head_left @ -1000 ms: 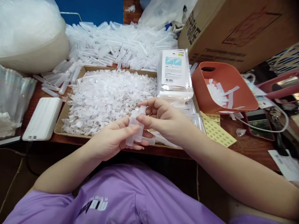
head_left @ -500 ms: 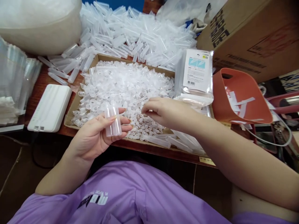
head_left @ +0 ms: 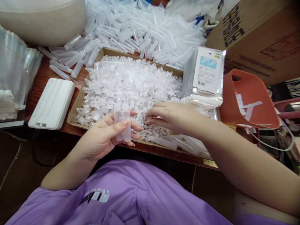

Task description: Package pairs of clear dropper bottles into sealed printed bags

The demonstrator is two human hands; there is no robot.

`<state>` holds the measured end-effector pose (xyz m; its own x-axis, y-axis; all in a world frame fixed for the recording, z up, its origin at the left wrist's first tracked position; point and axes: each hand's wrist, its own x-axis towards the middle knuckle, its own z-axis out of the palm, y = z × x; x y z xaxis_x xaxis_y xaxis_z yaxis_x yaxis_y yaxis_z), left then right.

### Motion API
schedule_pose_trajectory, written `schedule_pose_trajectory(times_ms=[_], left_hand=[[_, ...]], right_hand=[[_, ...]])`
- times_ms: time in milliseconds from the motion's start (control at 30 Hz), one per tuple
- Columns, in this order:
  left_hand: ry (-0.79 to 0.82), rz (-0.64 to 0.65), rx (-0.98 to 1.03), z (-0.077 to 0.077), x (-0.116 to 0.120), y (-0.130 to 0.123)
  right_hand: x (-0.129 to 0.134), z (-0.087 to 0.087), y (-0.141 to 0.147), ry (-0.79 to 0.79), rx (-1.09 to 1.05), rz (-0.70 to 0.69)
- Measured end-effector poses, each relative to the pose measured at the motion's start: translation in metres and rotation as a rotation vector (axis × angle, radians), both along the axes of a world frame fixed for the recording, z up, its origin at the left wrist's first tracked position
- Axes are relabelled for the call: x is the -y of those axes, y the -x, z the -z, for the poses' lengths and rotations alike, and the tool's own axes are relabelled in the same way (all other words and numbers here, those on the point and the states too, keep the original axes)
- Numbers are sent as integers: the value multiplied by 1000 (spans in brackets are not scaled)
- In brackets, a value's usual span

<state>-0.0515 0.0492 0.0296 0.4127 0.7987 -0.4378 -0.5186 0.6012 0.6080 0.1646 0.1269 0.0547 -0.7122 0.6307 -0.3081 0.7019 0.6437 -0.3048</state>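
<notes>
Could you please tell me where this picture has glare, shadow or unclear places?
Head view, right: bright shine on the lower part of the plastic pack; head view, lower left: the floor is in deep shadow; head view, middle: tops of the two tubes in the left hand blend into the pale plastic pieces behind.

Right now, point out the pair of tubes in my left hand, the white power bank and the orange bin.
Pair of tubes (head_left: 127, 134): head view, lower part of one tube.
White power bank (head_left: 52, 103): head view, middle of its top face.
Orange bin (head_left: 263, 97): head view, inner wall.
</notes>
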Motion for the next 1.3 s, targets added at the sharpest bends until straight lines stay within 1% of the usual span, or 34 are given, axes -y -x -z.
schedule_pose_trajectory(times_ms=[100,167,200,267,333,400,467,533,600,733,800,900,967,1067,1133,1167,1200,1233,1300], left_hand=[[-33,107,-76,-3,2,-5],[-40,169,-141,-6,2,-10],[-48,207,-168,-6,3,-11],[-76,286,-198,-6,2,-13],[-111,360,-217,-5,2,-13],[-141,413,-240,-3,1,-12],[-150,468,-287,-2,0,-11],[-147,500,-321,-2,0,-11],[-151,499,-322,-3,1,-12],[-172,429,-335,-1,3,-16],[-186,424,-351,0,5,-17],[-185,433,-373,0,8,-18],[-170,414,-387,-1,10,-18],[-149,361,-389,-5,12,-19],[-155,375,-366,-7,12,-19],[-155,412,-349,-7,13,-19],[-149,462,-327,-6,14,-18],[-135,518,-301,-5,15,-17],[-84,607,-243,-1,17,-16]], right_hand=[[-5,-13,-8,-5,-364,83],[-9,-22,-10,87,-524,91],[-10,-27,-9,160,-558,89],[-12,-34,-7,320,-554,95],[-13,-40,-3,420,-496,91],[-14,-42,0,451,-429,38],[-15,-44,3,447,-384,-28],[-16,-44,5,441,-360,-68],[-16,-45,7,419,-344,-92],[-14,-45,8,362,-346,-113],[-12,-42,7,378,-371,-117],[-6,-32,3,462,-414,-100],[0,-25,-1,529,-465,-50],[11,-18,-7,591,-544,87],[15,-16,-11,637,-570,138],[15,-16,-13,645,-573,149],[13,-17,-14,609,-572,157],[11,-17,-15,520,-550,161],[5,-15,-13,232,-423,160]])
